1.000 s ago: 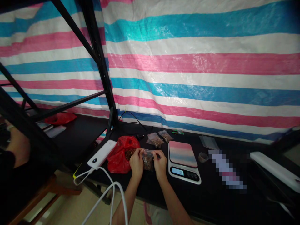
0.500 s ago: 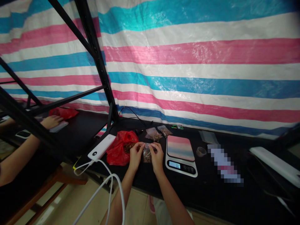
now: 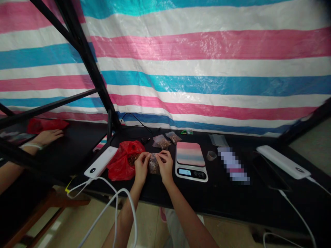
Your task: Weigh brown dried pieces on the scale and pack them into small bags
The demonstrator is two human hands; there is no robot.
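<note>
Between my hands is a small clear zip bag (image 3: 154, 165) with brownish bits in it, its top edge pinched from both sides. My left hand (image 3: 141, 166) is closed on the left end of that edge, and my right hand (image 3: 165, 164) on the right end. Just left of my left hand lies an open red plastic bag (image 3: 121, 162) with dark brown pieces showing at its mouth. To the right of my right hand stands a kitchen scale (image 3: 191, 156), its platform bare and its display seeming to read 0.0.
Two filled zip bags (image 3: 161, 142) lie behind my hands. A small clear cup (image 3: 211, 156) and flat clear bags (image 3: 218, 140) are right of the scale. White power banks (image 3: 100, 162) with cables lie at both sides. A co-worker's hand (image 3: 49, 137) rests on the left table.
The camera view has turned to the right, so everything sits further left. My hands keep their pinch on the zip bag's top edge. The co-worker's hand has shifted slightly.
</note>
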